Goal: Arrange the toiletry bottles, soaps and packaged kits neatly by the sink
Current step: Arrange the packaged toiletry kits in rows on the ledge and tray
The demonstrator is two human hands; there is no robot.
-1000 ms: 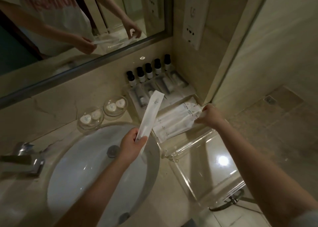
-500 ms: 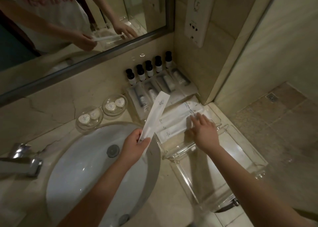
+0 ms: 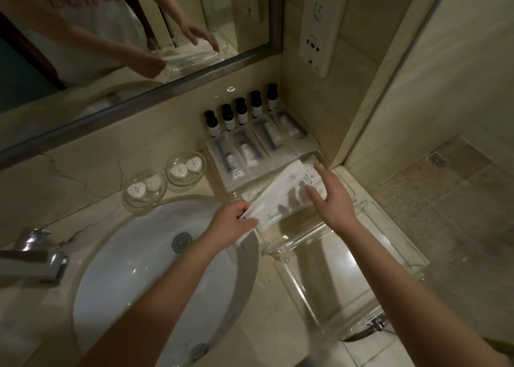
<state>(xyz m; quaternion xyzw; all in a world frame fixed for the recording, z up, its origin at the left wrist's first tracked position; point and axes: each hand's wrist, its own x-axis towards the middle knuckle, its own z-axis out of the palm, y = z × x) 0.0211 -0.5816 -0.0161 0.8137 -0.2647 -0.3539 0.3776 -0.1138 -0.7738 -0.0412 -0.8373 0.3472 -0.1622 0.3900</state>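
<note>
A: Sink point(image 3: 133, 277) left, clear tray point(image 3: 303, 237) right on tabletop point(image 3: 91, 177)?
B: Yep. White kit packets point(image 3: 289, 212) stacked at tray's far end.
A: Hands?
B: Left hand point(image 3: 230, 226) pinching long packet point(image 3: 275, 191) near end; right hand point(image 3: 333, 197) flat, fingers straight, on stack.

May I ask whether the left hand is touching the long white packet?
Touching. The head view shows the left hand pinching the long white packet at its end.
</note>
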